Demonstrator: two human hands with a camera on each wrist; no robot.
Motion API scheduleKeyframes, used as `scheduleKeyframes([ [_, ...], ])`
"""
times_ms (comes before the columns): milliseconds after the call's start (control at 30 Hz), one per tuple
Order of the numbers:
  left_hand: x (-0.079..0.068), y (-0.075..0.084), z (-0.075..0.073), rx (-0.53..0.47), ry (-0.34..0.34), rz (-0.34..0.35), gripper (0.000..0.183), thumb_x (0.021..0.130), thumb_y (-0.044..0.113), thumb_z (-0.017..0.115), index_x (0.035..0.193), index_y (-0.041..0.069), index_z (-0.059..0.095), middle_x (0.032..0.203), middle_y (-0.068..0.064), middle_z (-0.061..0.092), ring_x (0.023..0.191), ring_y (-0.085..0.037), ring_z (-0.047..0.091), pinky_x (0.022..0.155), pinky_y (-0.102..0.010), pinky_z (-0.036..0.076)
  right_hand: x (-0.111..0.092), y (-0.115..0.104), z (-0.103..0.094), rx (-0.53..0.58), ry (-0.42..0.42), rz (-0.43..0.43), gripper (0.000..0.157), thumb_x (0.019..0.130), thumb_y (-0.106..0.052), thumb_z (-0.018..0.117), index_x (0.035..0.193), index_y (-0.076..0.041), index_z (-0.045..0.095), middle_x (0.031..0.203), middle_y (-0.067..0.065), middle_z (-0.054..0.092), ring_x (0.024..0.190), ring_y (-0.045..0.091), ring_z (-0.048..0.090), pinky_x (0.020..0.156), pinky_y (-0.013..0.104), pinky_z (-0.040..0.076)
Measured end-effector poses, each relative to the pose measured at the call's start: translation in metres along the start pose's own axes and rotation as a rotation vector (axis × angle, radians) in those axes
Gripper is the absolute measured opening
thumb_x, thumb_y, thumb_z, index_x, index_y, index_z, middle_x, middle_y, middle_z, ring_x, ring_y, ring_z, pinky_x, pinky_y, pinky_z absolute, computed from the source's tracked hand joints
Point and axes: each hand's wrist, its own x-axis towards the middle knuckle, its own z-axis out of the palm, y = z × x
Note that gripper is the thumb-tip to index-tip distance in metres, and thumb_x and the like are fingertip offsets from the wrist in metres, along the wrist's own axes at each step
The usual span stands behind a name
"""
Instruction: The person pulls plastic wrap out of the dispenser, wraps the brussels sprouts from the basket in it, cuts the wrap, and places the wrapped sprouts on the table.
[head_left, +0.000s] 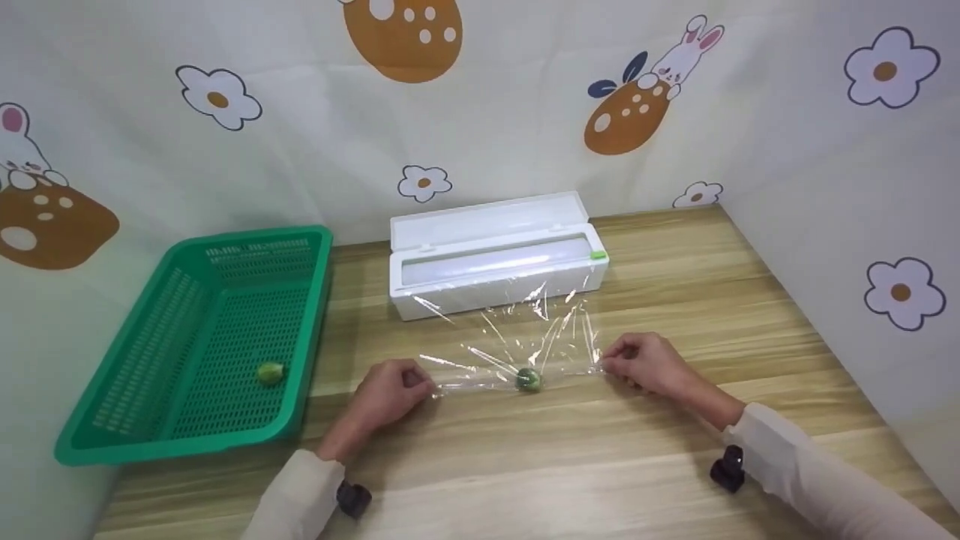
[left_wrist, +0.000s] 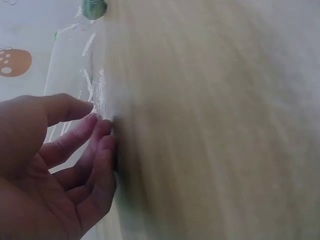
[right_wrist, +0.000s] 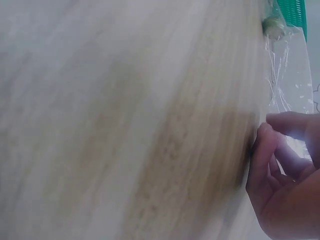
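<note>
A sheet of clear plastic wrap (head_left: 495, 345) stretches from a white dispenser box (head_left: 499, 289) toward the front of the table. My left hand (head_left: 394, 390) pinches its near left corner between thumb and fingers, close above the wood. At the near right corner, my right hand (head_left: 649, 365) pinches the film the same way. Between the hands, a small round green vegetable (head_left: 528, 379), resembling a Brussels sprout, sits at the film's near edge. Film seems to lie over it, with creases fanning out around it. In the left wrist view, the fingertips (left_wrist: 92, 112) meet on the film.
On the left stands a green plastic basket (head_left: 292, 405) with one similar green vegetable (head_left: 270, 373) inside. The dispenser's lid (head_left: 487, 217) is raised at the back, near a patterned curtain (head_left: 510, 135). Wooden tabletop (head_left: 525, 480) extends in front of the hands.
</note>
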Motion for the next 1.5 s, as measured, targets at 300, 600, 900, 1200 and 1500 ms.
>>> scheduleKeyframes([
  [300, -0.008, 0.021, -0.009, -0.021, 0.086, -0.054, 0.012, 0.090, 0.017, 0.070, 0.100, 0.009, 0.073, 0.094, -0.006, 0.071, 0.087, -0.018, 0.064, 0.078, -0.034, 0.055, -0.014, -0.020, -0.003, -0.080, 0.181, -0.161, 0.016, 0.091, -0.013, 0.069, 0.104, -0.003, 0.071, 0.098, 0.009, 0.072, 0.087, 0.018, 0.065, 0.075, 0.027, 0.053],
  [600, -0.030, 0.055, 0.001, 0.161, 0.253, 0.102, 0.012, 0.089, 0.012, 0.069, 0.100, 0.009, 0.073, 0.105, -0.012, 0.070, 0.103, -0.029, 0.064, 0.094, -0.049, 0.051, -0.029, -0.037, 0.015, -0.071, 0.229, -0.395, 0.008, 0.088, -0.005, 0.072, 0.092, -0.012, 0.074, 0.094, -0.001, 0.073, 0.096, 0.021, 0.067, 0.094, 0.049, 0.053],
  [900, -0.033, 0.072, 0.039, 0.280, 0.186, 0.513, 0.011, 0.085, 0.003, 0.072, 0.094, 0.007, 0.077, 0.093, -0.005, 0.070, 0.088, -0.019, 0.066, 0.085, -0.039, 0.055, -0.029, -0.035, 0.039, -0.277, 0.025, -0.598, 0.016, 0.086, -0.003, 0.072, 0.100, -0.010, 0.077, 0.103, 0.001, 0.074, 0.099, 0.021, 0.067, 0.092, 0.042, 0.055],
  [1200, -0.015, 0.080, 0.069, 0.307, 0.116, 0.571, 0.023, 0.085, 0.005, 0.072, 0.107, 0.010, 0.077, 0.100, -0.005, 0.074, 0.093, -0.021, 0.070, 0.086, -0.040, 0.056, -0.018, -0.041, 0.057, -0.370, -0.026, -0.647, 0.031, 0.086, -0.006, 0.073, 0.116, -0.011, 0.074, 0.119, 0.004, 0.073, 0.110, 0.022, 0.065, 0.097, 0.046, 0.052],
  [1500, -0.003, 0.072, 0.069, 0.283, 0.020, 0.458, 0.027, 0.083, 0.009, 0.074, 0.109, 0.017, 0.077, 0.095, -0.002, 0.077, 0.087, -0.017, 0.068, 0.078, -0.035, 0.050, -0.007, -0.045, 0.064, -0.325, -0.093, -0.610, 0.033, 0.088, -0.013, 0.074, 0.120, -0.013, 0.072, 0.120, 0.001, 0.072, 0.113, 0.021, 0.065, 0.101, 0.048, 0.050],
])
